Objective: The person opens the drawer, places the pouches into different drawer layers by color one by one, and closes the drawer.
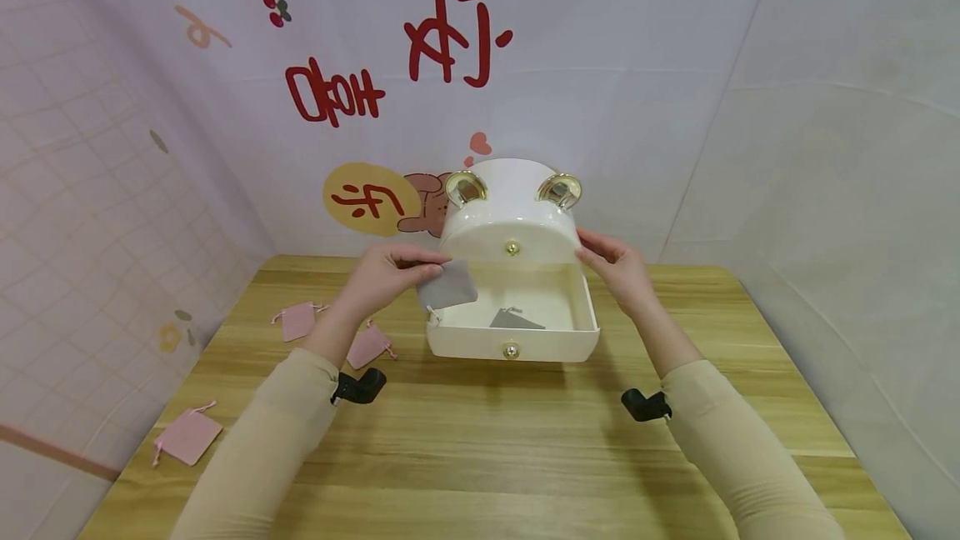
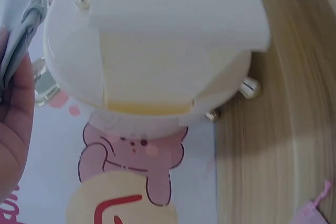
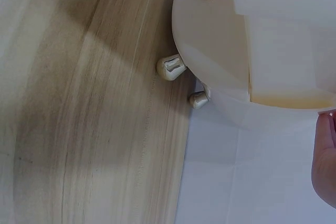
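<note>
A glossy white storage box (image 1: 511, 211) with gold ear-shaped trims stands at the back of the table, its lower drawer (image 1: 465, 343) pulled out. Pinched between thumb and fingers of my left hand (image 1: 381, 277), a grey drawstring pouch (image 1: 453, 284) hangs over the drawer's left side; the left wrist view also has this pouch (image 2: 22, 22) at its edge. Another grey pouch (image 1: 517, 321) lies inside the drawer. My right hand (image 1: 621, 272) rests its fingertips against the box's right side, and only part of that hand (image 3: 325, 161) shows in the right wrist view.
Pink drawstring pouches lie on the wooden table (image 1: 480, 448) to the left: one (image 1: 298, 321) at the back, one (image 1: 368, 346) beside my left forearm, one (image 1: 190, 436) near the left edge. A printed cloth (image 1: 615, 48) hangs behind the box.
</note>
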The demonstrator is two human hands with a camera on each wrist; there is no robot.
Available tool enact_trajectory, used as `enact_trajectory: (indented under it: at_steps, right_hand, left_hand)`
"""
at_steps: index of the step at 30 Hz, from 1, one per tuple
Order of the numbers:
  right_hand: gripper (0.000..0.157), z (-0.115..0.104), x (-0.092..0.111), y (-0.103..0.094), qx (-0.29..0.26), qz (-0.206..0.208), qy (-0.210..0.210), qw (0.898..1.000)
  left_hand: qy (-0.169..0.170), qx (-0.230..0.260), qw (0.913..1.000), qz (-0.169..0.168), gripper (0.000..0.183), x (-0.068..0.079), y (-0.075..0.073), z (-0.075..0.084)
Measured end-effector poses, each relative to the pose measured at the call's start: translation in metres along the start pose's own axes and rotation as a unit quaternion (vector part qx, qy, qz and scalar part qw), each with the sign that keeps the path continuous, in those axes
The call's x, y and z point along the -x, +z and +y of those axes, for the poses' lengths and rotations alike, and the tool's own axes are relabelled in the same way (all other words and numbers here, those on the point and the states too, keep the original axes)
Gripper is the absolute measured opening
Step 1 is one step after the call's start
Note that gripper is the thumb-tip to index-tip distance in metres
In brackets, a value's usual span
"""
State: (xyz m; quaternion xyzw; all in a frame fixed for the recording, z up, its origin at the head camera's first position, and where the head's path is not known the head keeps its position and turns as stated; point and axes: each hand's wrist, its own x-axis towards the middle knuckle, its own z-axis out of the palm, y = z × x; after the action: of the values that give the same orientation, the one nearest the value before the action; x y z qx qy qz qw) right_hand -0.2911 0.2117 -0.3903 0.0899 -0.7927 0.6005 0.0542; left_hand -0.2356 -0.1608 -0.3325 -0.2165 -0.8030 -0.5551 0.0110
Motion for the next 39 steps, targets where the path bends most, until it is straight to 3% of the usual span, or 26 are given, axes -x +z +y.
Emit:
enact_trajectory:
  at_steps: [8, 16, 29, 39]
  right_hand:
    - [0.052, 0.001, 0.000, 0.000, 0.004, -0.003, 0.003, 1.000]
    - [0.050, -0.002, 0.000, 0.001, -0.003, 0.001, 0.000, 1.000]
    - [0.050, -0.003, 0.000, 0.001, -0.001, 0.000, 0.001, 1.000]
    - [0.049, -0.003, 0.000, 0.001, 0.001, -0.001, 0.001, 1.000]
  left_hand:
    - [0.020, -0.001, 0.9998, -0.002, 0.018, -0.017, 0.017, 0.008]
    - [-0.006, 0.012, 0.9998, 0.012, 0.019, -0.035, 0.040, 0.019]
    - [-0.051, -0.011, 0.9986, 0.009, 0.016, -0.061, 0.072, 0.033]
    - [-0.042, -0.021, 0.9989, -0.006, 0.013, -0.070, 0.092, 0.034]
